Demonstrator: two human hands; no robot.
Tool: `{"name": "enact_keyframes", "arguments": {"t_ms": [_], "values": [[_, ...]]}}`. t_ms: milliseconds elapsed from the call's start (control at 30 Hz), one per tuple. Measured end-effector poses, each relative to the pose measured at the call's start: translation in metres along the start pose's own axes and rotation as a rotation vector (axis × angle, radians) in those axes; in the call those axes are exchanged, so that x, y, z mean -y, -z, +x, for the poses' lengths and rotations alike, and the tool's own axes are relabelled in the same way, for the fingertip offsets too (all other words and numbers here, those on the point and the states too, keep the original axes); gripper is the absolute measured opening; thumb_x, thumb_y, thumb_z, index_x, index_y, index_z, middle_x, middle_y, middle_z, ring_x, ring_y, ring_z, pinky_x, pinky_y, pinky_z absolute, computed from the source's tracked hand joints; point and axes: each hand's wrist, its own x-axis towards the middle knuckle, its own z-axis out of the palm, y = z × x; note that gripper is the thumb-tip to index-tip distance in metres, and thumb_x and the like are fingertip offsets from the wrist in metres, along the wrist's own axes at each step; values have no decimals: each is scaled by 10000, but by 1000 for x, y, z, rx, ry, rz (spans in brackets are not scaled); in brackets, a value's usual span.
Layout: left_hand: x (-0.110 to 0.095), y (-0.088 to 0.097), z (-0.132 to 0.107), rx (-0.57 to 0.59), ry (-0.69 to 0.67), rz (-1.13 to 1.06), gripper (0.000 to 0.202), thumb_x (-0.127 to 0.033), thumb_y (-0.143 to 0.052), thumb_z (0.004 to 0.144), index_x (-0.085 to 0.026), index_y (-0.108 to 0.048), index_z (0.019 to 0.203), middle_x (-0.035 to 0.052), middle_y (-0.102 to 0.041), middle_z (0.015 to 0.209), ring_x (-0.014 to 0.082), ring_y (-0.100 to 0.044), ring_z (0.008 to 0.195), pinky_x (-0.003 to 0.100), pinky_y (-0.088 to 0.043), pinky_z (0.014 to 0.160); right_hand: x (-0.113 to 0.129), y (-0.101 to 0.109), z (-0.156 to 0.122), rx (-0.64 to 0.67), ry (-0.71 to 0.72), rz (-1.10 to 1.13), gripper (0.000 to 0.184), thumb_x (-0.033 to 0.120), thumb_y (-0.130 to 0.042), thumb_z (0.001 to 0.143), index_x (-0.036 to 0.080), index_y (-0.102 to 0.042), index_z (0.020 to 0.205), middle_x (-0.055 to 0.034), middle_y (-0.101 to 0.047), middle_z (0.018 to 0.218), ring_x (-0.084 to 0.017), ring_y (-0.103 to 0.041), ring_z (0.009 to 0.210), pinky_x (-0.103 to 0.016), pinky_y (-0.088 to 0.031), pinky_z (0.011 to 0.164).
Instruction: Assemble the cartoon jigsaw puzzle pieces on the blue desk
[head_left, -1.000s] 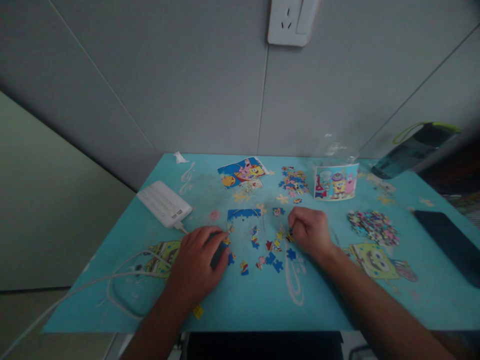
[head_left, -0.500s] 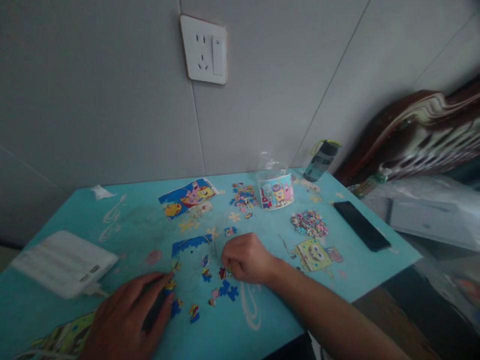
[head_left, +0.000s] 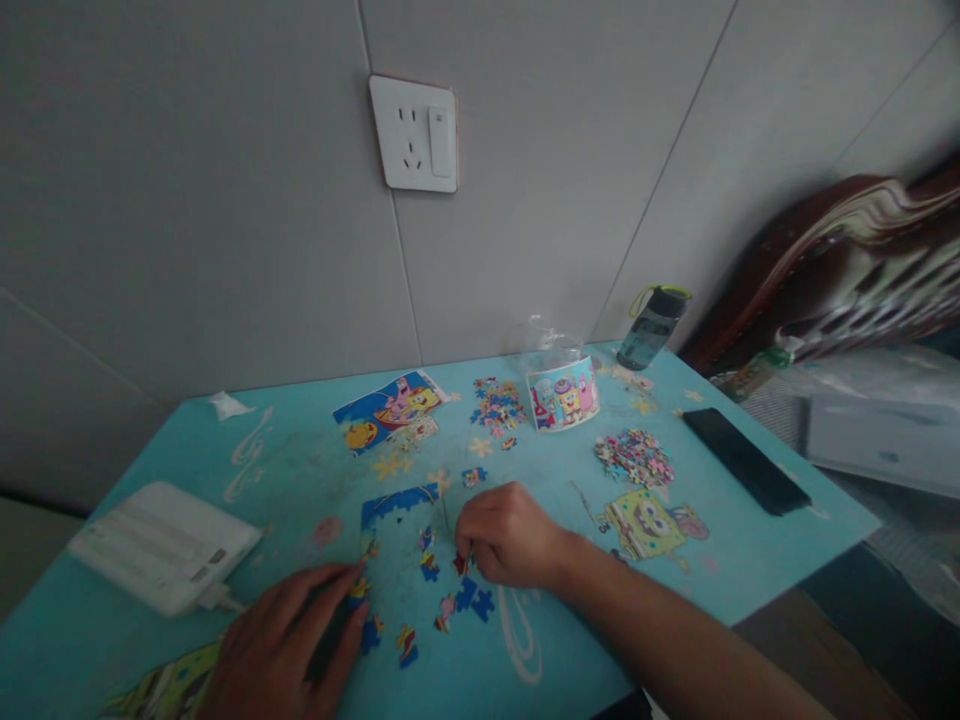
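Note:
My left hand [head_left: 300,640] lies at the left side of a partly joined jigsaw puzzle [head_left: 397,500], thumb and index finger apart, their tips touching yellow and blue pieces on its left edge. Curled over the table to the right, my right hand [head_left: 510,535] has its fingertips closed on a dark red puzzle piece [head_left: 460,565], partly hidden by the fingers. Loose blue pieces [head_left: 474,598], a pink piece [head_left: 445,612] and a red-yellow-blue piece [head_left: 407,646] lie nearby. Another joined bit [head_left: 427,553] sits between the hands, and a small piece [head_left: 474,477] lies beyond the right hand.
At the back are a picture sheet [head_left: 390,410], a heap of pieces [head_left: 497,405], a clear container with a cartoon label [head_left: 564,394] and a bottle [head_left: 652,328]. Another heap [head_left: 634,457] and a black phone [head_left: 745,460] lie right. A white power adapter [head_left: 165,548] is left.
The camera view has shifted, so the whole table appears slightly lower and further right. Both hands stay at nearly the same places over the pieces.

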Motion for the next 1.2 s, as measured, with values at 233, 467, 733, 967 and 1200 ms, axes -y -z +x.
{"name": "enact_keyframes", "arguments": {"t_ms": [233,467,733,967,1200], "values": [[7,-7,-7,24,-18,6,449,-515,-602,896,-265,-607,1270,69,-648,1218,270,-604,1084,418,-461,940,-1,-1,0,-50,38,62,229,33,-468,677,208,-613,700,15,-623,657,-131,-566,602,-244,-398,604],[2,-4,-5,22,-12,20,442,-497,-601,899,-265,-598,1276,67,-646,1219,265,-605,1079,415,-451,945,-4,-1,-2,-55,13,41,233,34,-459,680,210,-606,722,13,-601,654,-137,-546,598,-252,-383,603],[-3,-1,-2,15,10,14,394,-504,-601,891,-279,-648,1211,53,-665,1181,254,-620,1053,397,-480,921,-3,0,-4,-39,-2,42,242,28,-450,680,214,-594,738,15,-591,667,-136,-535,613,-254,-378,616],[-4,-1,-1,13,21,7,388,-501,-593,899,-279,-636,1214,54,-656,1184,256,-610,1058,416,-475,918,-6,0,-2,-57,-6,60,247,19,-440,678,213,-582,732,17,-589,668,-137,-540,620,-256,-381,626],[-6,1,2,12,41,-2,385,-490,-591,906,-277,-627,1226,53,-656,1187,258,-602,1074,418,-471,935,-8,1,-3,-65,-40,42,270,8,-428,656,210,-589,734,18,-595,654,-136,-544,619,-251,-379,628]]}}
